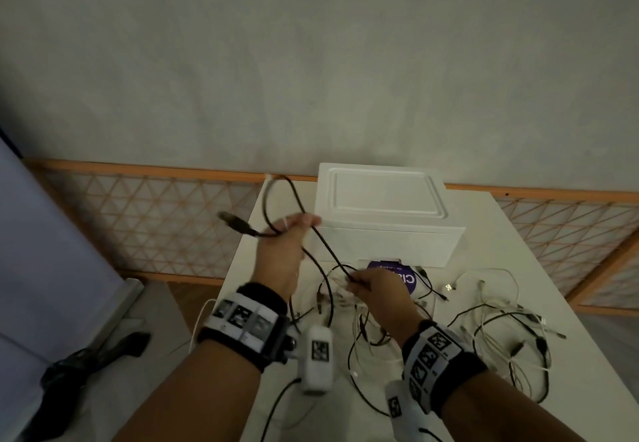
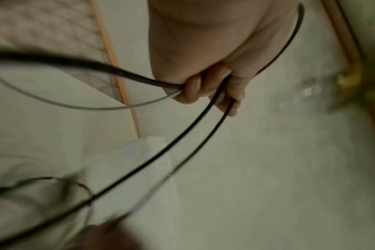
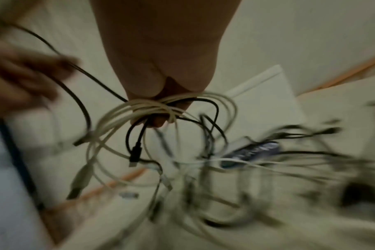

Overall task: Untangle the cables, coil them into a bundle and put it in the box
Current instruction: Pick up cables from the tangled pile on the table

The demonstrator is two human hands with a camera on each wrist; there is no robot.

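Both hands on cables above the tabletop (image 1: 518,220), box (image 1: 383,213) lid on.

Left hand (image 1: 283,244) raised, fingers (image 2: 193,89) curled round a black cable (image 1: 325,244); its plug sticks out left, a loop arcs up toward the box corner. The cable runs down to the right hand (image 1: 377,289), whose fingers (image 3: 158,121) grip a coiled bundle (image 3: 143,108) of white and black cables. Loose tangle (image 1: 501,331) lies on the tabletop to the right. Box sits at the far edge, behind a purple sticker (image 1: 397,275).
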